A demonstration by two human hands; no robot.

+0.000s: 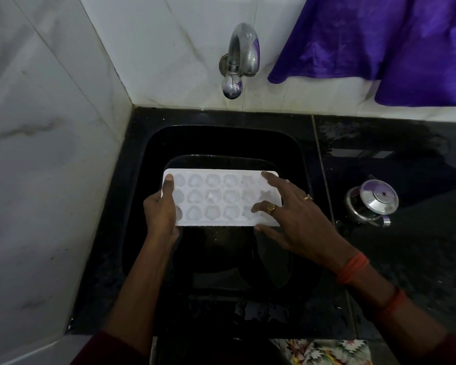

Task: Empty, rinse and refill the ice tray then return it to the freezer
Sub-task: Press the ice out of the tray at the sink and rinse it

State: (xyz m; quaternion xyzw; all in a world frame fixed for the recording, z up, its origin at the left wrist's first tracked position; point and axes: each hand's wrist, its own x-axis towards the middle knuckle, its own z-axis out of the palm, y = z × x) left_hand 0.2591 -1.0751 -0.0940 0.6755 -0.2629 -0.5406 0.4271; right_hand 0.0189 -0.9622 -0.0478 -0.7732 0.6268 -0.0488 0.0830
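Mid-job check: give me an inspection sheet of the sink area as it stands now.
Surface: black counter, wet patches; black sink set into it.
Job's things: white ice tray held level over the sink, cells up, contents unclear; no water seen running from the tap.
Clutter: lidded steel kettle on the counter, right of the sink.
Grips: left hand holds the tray's left end, thumb on top; right hand lies with fingers spread over its right end.
Cables: nothing seen.
Surroundings: white tiled walls; purple cloth hanging upper right.
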